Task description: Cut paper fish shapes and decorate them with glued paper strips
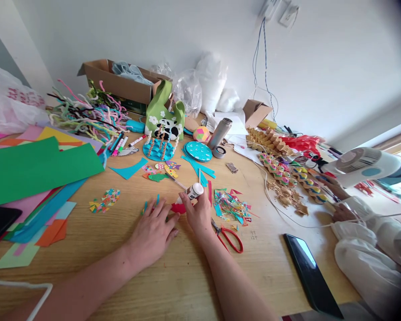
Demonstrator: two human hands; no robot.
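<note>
My right hand (200, 216) is wrapped round a small white bottle (195, 191) with a dark label, tilted with one end toward the upper right. Just beside it, my left hand (155, 229) lies flat with its fingers spread, over small coloured paper whose shape is mostly hidden. A red paper piece (178, 208) shows between the two hands, below the bottle. Red-handled scissors (232, 240) lie right of my right wrist, partly covered by it. Paper fish cut-outs (157, 177) rest beyond my left hand.
Colourful paper scraps (232, 206) lie to the right, a confetti-like patch (105, 200) to the left. Farther back stand a metal flask (220, 133) and a green panda bag (160, 116). A phone (310, 272) lies front right, near a co-worker's white sleeve (364, 263).
</note>
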